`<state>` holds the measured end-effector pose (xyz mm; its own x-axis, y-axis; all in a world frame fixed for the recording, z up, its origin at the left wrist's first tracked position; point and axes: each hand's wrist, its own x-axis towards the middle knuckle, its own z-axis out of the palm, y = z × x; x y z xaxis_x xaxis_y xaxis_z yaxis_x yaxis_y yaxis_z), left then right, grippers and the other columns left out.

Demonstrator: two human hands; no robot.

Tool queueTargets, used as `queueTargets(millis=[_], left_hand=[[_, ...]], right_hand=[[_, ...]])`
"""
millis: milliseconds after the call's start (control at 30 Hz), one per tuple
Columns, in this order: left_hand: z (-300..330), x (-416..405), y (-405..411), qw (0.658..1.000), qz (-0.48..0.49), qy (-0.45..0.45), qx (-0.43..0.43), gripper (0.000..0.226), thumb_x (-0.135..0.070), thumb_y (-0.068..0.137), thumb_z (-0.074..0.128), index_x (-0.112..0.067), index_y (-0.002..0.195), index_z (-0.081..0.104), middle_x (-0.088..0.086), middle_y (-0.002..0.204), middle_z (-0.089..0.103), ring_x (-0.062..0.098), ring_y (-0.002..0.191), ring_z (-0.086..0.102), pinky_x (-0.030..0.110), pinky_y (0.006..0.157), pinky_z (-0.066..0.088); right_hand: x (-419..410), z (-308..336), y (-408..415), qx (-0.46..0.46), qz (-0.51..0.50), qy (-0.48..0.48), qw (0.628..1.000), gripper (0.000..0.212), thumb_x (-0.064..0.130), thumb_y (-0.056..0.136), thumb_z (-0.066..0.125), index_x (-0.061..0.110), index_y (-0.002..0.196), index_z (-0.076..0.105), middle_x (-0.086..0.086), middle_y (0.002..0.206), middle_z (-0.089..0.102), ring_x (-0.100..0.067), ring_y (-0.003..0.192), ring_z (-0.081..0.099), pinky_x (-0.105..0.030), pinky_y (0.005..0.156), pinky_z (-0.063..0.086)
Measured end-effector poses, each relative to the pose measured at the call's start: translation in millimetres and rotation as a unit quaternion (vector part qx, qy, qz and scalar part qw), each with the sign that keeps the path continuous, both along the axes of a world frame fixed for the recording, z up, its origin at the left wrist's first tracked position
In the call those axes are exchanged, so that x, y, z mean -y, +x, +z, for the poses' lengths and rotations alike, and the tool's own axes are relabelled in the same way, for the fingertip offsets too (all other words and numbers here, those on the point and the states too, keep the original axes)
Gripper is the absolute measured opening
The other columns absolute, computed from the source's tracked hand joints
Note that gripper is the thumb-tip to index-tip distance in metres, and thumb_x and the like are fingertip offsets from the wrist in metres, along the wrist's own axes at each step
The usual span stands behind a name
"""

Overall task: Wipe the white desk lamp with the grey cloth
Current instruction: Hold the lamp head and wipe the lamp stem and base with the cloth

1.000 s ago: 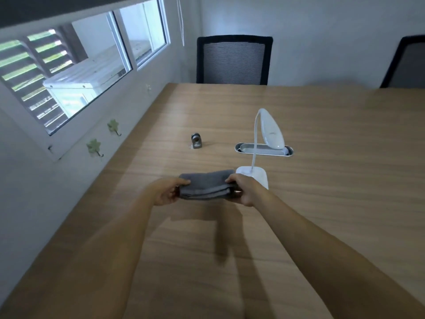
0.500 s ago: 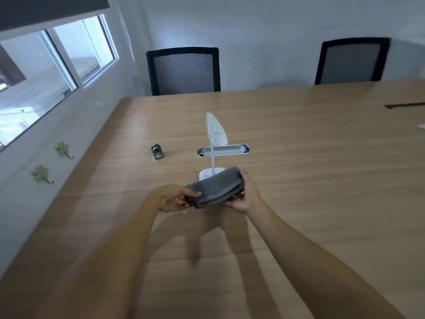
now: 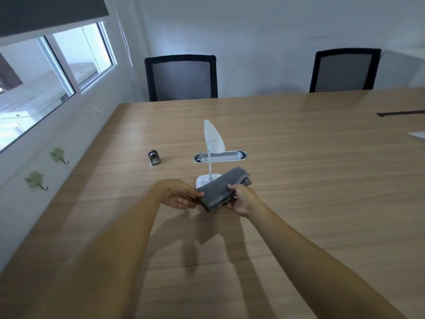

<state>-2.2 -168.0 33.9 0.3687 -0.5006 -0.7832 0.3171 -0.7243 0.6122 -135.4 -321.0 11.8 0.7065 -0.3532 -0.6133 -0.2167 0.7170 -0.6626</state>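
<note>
Two bare arms reach out over a big wooden surface (image 3: 299, 180). Both hands hold a grey cloth (image 3: 222, 188) up in the air, above the wood. The cloth is folded into a thick bundle. It tilts, with its near end low on the left and its far end higher on the right.

The left hand (image 3: 179, 195) pinches the near left end of the cloth, with its fingers (image 3: 195, 194) closed on it. The right hand (image 3: 241, 200) grips the near right side of the cloth, and its fingers are curled around it too.

The white desk lamp (image 3: 212, 143) stands just behind the cloth, a bit farther away. Its flat white base (image 3: 207, 180) sits on the wood and is partly hidden by the cloth. A thin stalk goes up from the base to the long pointed head, which stands almost upright. I cannot tell if the cloth touches the base.

Behind the lamp there is a long silver slot (image 3: 232, 155) set in the wood. To the left of it sits a small grey metal thing (image 3: 154, 157). Two black chairs (image 3: 181, 77) stand at the far edge. A window (image 3: 57, 72) is in the left wall, and two little green leaf hooks (image 3: 35, 179) are under it.
</note>
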Motion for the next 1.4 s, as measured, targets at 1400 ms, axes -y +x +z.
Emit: queueTargets(millis=[1400], left_hand=[[101.6,74.0,31.4,0.945,0.161,-0.24,0.151,0.052,-0.046,0.078,0.071,-0.013,0.118,0.063,0.008,0.12,0.06,0.021,0.111,0.058,0.036,0.111,0.039]], right_hand=[[46.8,177.9,-21.6,0.079,0.015,-0.4,0.913,0.018,0.007,0.077,0.07,0.017,0.065,0.061,-0.001,0.06,0.065,-0.015,0.059,0.06,-0.018,0.048,0.05]])
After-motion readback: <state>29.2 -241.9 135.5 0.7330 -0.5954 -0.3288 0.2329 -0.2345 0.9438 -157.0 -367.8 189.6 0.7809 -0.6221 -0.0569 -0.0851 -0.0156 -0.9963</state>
